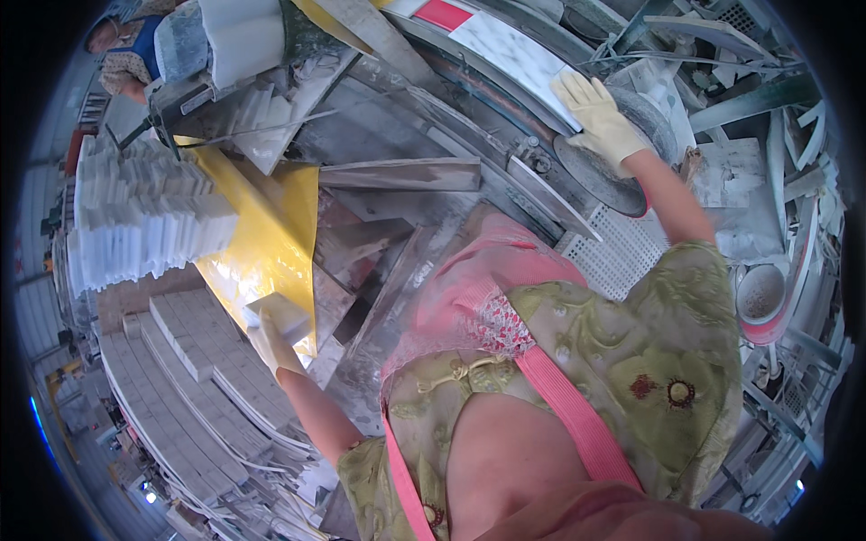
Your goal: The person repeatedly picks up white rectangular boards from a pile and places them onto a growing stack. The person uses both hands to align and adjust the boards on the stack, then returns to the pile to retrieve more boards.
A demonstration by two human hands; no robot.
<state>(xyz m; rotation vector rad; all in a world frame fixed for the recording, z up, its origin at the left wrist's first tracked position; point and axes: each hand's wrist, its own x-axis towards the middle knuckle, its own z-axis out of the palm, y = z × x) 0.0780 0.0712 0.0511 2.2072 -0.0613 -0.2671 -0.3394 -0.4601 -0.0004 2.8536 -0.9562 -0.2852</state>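
Observation:
My left hand (265, 341), in a pale glove, is closed on the edge of a small pale stone tile (285, 316). Beneath that tile lies a shiny yellow sheet (271, 230). My right arm reaches out to the upper right. Gloved in cream, my right hand (594, 117) rests with spread fingers at the end of a white, grey-veined marble strip (514, 61). The strip lies on a long narrow machine bed, and a red piece (442, 13) sits at its far end. Close below my right hand is a round, grey, dusty pan (586, 171).
Many white tiles (149, 212) stand on edge in rows at the left. Long grey blocks (180, 383) are piled below them. A white perforated crate (613, 252) and a bucket (760, 296) stand at the right. Another person (131, 59) is at the upper left.

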